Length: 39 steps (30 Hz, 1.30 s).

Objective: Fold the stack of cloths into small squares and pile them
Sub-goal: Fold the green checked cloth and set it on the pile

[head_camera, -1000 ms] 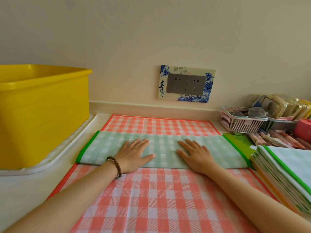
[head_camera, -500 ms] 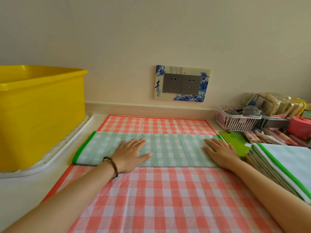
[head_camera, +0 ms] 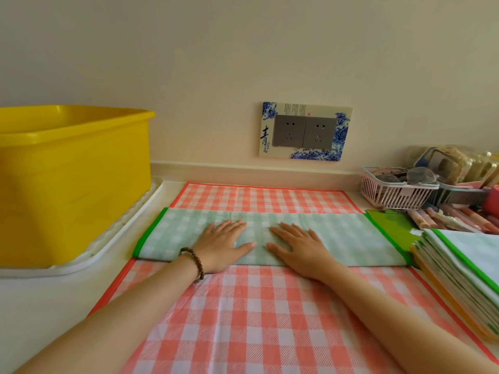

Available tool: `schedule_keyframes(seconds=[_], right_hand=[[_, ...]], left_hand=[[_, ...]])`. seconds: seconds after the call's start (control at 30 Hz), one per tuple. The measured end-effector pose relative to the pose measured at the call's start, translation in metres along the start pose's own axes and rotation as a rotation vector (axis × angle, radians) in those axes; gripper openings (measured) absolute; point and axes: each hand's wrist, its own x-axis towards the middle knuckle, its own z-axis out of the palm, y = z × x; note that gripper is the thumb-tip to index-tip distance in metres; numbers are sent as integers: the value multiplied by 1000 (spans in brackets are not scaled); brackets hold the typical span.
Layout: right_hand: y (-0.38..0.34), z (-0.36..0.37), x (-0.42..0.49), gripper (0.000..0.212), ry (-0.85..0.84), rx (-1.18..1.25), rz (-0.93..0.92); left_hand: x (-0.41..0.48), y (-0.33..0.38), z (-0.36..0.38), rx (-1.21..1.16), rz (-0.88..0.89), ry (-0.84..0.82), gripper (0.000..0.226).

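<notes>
Left hand (head_camera: 224, 245): flat on green cloth (head_camera: 351, 238), fingers (head_camera: 234, 225) straight, holding nothing.
Right hand (head_camera: 299, 248): flat beside it, fingers likewise.
Green cloth: folded strip across pink checked cloth (head_camera: 256, 319) on counter (head_camera: 40, 298).
Stack of cloths (head_camera: 464, 265): right edge.

left hand (head_camera: 224, 245): flat, palm down, fingers straight and slightly spread, pointing far-right
right hand (head_camera: 299, 248): flat, palm down, fingers straight, pointing far-left
thumbs: tips face each other, close, not touching
forearms: bare, angled in from near-left and near-right
</notes>
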Motion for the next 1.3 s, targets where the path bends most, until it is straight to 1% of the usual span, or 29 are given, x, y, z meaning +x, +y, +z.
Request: schedule_keyframes(seconds=[0.13, 0.43, 0.63, 0.73, 0.8, 0.87, 0.93, 1.0, 1.13, 1.23, 1.3], right_hand=[[4, 0, 0, 63, -12, -22, 9], [5, 0, 0, 63, -16, -30, 1], [4, -1, -1, 63, -16, -25, 2], [4, -1, -1, 64, -2, 4, 6], [3, -3, -1, 66, 15, 26, 6], [4, -5, -1, 68, 40, 63, 8], [5, -6, -1, 67, 69, 114, 12], [6, -5, -2, 68, 86, 136, 11], [6, -5, -3, 67, 100, 139, 8], [5, -5, -3, 65, 115, 147, 10], [4, -6, -4, 64, 128, 157, 6]], left_hand=[[-3, -5, 0, 9, -19, 2, 65], [-28, -63, -13, 37, -159, 2, 62], [-31, -73, -16, -9, -192, -5, 66], [-20, -70, -20, 30, -223, -29, 75], [-3, -61, -23, 22, -203, -12, 81], [18, -45, -28, -2, -110, -14, 83], [40, -27, -33, -14, -14, -48, 82], [59, -15, -37, -34, 27, -76, 78], [89, -9, -41, -25, -23, -75, 66], [99, -7, -46, -29, -72, -165, 71], [101, -6, -51, -19, -69, -199, 76]])
